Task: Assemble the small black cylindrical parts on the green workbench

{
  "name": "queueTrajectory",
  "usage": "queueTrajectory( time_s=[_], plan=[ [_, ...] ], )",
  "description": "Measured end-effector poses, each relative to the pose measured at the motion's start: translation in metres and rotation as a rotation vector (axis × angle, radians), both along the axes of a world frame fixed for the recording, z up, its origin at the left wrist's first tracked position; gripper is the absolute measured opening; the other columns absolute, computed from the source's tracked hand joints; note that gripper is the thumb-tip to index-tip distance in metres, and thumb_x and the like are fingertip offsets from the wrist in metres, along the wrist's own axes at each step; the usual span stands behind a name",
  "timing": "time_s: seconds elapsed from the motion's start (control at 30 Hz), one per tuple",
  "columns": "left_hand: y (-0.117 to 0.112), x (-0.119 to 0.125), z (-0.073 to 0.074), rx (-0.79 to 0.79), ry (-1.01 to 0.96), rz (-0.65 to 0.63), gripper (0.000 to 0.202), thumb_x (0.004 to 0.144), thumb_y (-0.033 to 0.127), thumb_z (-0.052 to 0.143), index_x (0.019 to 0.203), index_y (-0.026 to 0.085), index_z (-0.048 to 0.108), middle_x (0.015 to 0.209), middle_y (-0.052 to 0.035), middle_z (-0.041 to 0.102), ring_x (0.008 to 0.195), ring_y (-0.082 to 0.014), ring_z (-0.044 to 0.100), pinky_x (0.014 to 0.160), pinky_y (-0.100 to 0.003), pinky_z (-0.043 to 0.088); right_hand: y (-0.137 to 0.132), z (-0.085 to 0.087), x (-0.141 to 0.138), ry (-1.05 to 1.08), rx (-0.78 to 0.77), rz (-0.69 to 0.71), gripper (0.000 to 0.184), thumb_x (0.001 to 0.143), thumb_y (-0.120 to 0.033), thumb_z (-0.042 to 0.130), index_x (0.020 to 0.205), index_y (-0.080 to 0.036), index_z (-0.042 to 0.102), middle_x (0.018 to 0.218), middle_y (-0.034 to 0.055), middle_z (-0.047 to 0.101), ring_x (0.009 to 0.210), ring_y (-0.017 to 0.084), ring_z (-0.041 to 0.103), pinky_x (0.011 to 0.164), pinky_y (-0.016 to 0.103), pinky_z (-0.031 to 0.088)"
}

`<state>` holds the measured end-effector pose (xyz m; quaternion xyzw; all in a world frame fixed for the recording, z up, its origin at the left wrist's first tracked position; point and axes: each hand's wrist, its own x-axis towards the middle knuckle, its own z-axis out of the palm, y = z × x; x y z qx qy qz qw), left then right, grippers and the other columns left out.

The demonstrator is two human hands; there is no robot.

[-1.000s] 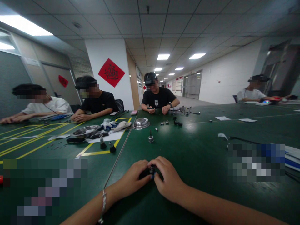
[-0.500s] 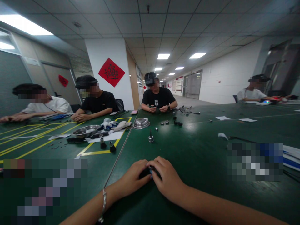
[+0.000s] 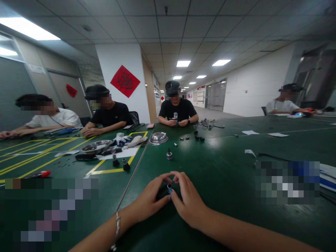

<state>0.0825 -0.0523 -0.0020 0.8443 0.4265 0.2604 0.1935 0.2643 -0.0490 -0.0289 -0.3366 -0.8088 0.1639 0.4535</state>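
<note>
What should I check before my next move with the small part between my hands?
1. Part in view between the hands: ok.
2. Left hand and right hand close around it: ok.
3. Firm grip on the part: cannot tell, the fingers hide it.
4. Part upright: cannot tell, too small.
5. Metal piece farther up the table, apart from the hands: ok.
6. Two black sockets to the left, away from the hands: ok.

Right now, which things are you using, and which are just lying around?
In use: small metal part, pinched between left hand and right hand.
Lying about: upright metal piece, black sockets, steel bowl, gloves, red-handled tool.
</note>
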Motion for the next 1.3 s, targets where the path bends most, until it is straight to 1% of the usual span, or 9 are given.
queueTrajectory(
  time_s=[0.2,0.33,0.47,0.63,0.77,0.87,1.0,1.17,1.3],
  plan=[
    [0.001,0.002,0.008,0.01,0.014,-0.001,0.02,0.086,0.022,0.051,0.106,0.022,0.055,0.112,-0.0051,0.06,0.108,-0.0206,0.053,0.097,-0.037,0.041,0.0,0.002,0.002,0.051,0.066,-0.028,0.042,0.085,-0.009,0.04,0.125,-0.019,0.036,0.107,0.0094,0.047,0.1,0.024,0.045,0.09,0.045,0.04],
    [0.003,-0.006,0.029,-0.096,0.115,-0.008,0.012,0.082,0.024,0.054,0.094,0.021,0.057,0.099,-0.0018,0.062,0.095,-0.0189,0.056,0.089,-0.034,0.042,-0.002,0.005,0.003,0.035,0.046,-0.011,0.042,0.084,-0.007,0.041,0.124,-0.02,0.039,0.109,0.009,0.046,0.102,0.024,0.044,0.09,0.043,0.04],
    [0.009,-0.034,0.051,-0.252,0.226,0.013,0.014,0.078,0.028,0.057,0.091,0.021,0.059,0.09,0.0015,0.064,0.084,-0.0169,0.057,0.076,-0.027,0.045,-0.005,0.01,0.004,-0.007,0.002,0.032,0.036,0.085,-0.007,0.042,0.118,-0.02,0.045,0.107,0.0082,0.047,0.101,0.023,0.044,0.089,0.042,0.04],
    [0.025,-0.092,0.06,-0.245,0.348,0.331,0.019,0.071,0.033,0.055,0.086,0.023,0.062,0.084,-0.0005,0.067,0.078,-0.021,0.061,0.069,-0.029,0.047,-0.007,0.016,0.005,-0.05,-0.021,0.074,0.032,0.083,-0.004,0.043,0.109,-0.02,0.052,0.1,0.0072,0.048,0.095,0.022,0.047,0.085,0.038,0.042],
    [0.04,-0.135,0.058,-0.05,0.515,0.623,0.019,0.064,0.035,0.059,0.078,0.023,0.064,0.089,-0.0048,0.071,0.09,-0.0292,0.062,0.082,-0.039,0.045,-0.008,0.016,0.005,-0.06,-0.01,0.099,0.033,0.083,-0.003,0.044,0.108,-0.021,0.055,0.1,0.0065,0.049,0.095,0.021,0.047,0.084,0.037,0.042],
    [0.045,-0.148,0.057,-0.057,0.605,0.777,0.026,0.07,0.035,0.056,0.089,0.02,0.066,0.092,-0.0091,0.071,0.093,-0.0324,0.064,0.08,-0.039,0.046,-0.008,0.016,0.005,-0.072,-0.011,0.111,0.032,0.082,-0.002,0.044,0.105,-0.02,0.056,0.099,0.0061,0.048,0.095,0.02,0.047,0.084,0.035,0.041],
    [0.043,-0.144,0.051,-0.135,0.627,0.969,0.039,0.082,0.034,0.045,0.113,0.014,0.059,0.1,-0.0173,0.07,0.091,-0.0346,0.066,0.066,-0.036,0.049,-0.008,0.016,0.005,-0.09,-0.018,0.11,0.03,0.082,0.0,0.045,0.1,-0.02,0.058,0.099,0.0058,0.047,0.094,0.02,0.047,0.083,0.034,0.041],
    [0.041,-0.136,0.04,-0.074,0.595,1.03,0.05,0.082,0.032,0.045,0.127,0.01,0.043,0.107,-0.0188,0.068,0.099,-0.0364,0.063,0.071,-0.039,0.049,-0.008,0.017,0.005,-0.107,-0.013,0.092,0.029,0.08,0.001,0.046,0.096,-0.02,0.059,0.099,0.0061,0.047,0.097,0.021,0.046,0.083,0.036,0.041],
    [0.045,-0.131,0.035,-0.07,0.56,1.067,0.061,0.084,0.037,0.042,0.136,0.007,0.03,0.122,-0.022,0.06,0.11,-0.0389,0.057,0.08,-0.046,0.048,-0.008,0.016,0.005,-0.095,0.006,0.094,0.032,0.079,0.002,0.046,0.097,-0.021,0.059,0.1,0.0059,0.047,0.099,0.022,0.045,0.085,0.037,0.041]
  ],
)
